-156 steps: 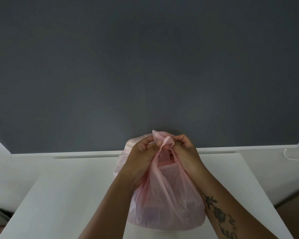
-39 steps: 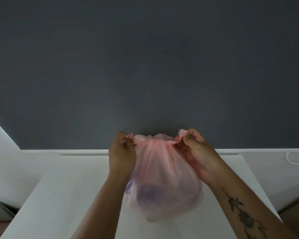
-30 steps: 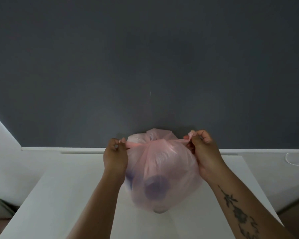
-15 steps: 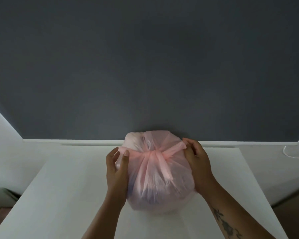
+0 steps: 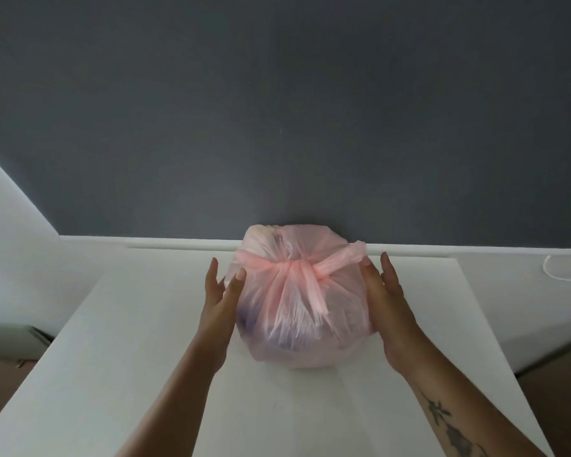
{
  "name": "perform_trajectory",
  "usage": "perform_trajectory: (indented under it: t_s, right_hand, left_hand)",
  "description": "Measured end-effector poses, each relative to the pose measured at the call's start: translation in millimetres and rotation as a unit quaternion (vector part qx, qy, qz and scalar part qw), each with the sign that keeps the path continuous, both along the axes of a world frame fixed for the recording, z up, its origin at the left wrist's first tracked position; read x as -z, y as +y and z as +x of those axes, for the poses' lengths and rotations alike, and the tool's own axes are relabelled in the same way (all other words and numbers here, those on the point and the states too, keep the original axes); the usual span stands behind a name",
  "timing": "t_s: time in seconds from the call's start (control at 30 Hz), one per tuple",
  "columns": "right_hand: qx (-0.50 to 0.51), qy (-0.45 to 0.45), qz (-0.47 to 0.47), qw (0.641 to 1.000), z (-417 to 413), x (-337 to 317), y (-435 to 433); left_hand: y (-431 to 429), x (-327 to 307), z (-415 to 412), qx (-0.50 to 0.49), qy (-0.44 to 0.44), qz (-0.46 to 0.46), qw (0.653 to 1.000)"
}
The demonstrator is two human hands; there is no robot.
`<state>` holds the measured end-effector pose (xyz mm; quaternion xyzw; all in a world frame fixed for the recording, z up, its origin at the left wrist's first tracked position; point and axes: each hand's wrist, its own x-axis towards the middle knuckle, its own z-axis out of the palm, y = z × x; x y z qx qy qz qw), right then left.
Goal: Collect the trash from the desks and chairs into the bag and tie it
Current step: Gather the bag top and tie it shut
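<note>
A full, translucent pink plastic bag (image 5: 302, 311) rests on the white desk (image 5: 119, 374) near its far edge, against the grey wall. Its handles are pulled into a knot (image 5: 297, 267) on top, with loose ends sticking out to the right and hanging down the front. Dark purple trash shows faintly through the plastic. My left hand (image 5: 220, 300) is flat beside the bag's left side, fingers straight, thumb touching the plastic. My right hand (image 5: 388, 303) lies flat along the bag's right side, fingers extended. Neither hand grips the bag.
A dark grey wall (image 5: 277, 110) rises right behind the desk. A white coiled cable (image 5: 561, 267) lies on the ledge at the far right. Brown floor (image 5: 561, 397) shows past the desk's right and left edges.
The hands pulled the handles apart, tightening the knot, then let go of the ends. The bag settled on the desk and both hands opened flat at its sides.
</note>
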<state>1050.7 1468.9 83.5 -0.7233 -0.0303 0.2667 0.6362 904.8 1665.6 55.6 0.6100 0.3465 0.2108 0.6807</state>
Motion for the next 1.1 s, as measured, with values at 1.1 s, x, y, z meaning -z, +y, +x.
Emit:
perform_trajectory:
  t_s: [1.1]
  right_hand:
    - [0.176, -0.118, 0.04, 0.976, -99, 2, -206]
  left_hand:
    - [-181, -18, 39, 0.285, -0.019, 0.115, 0.951]
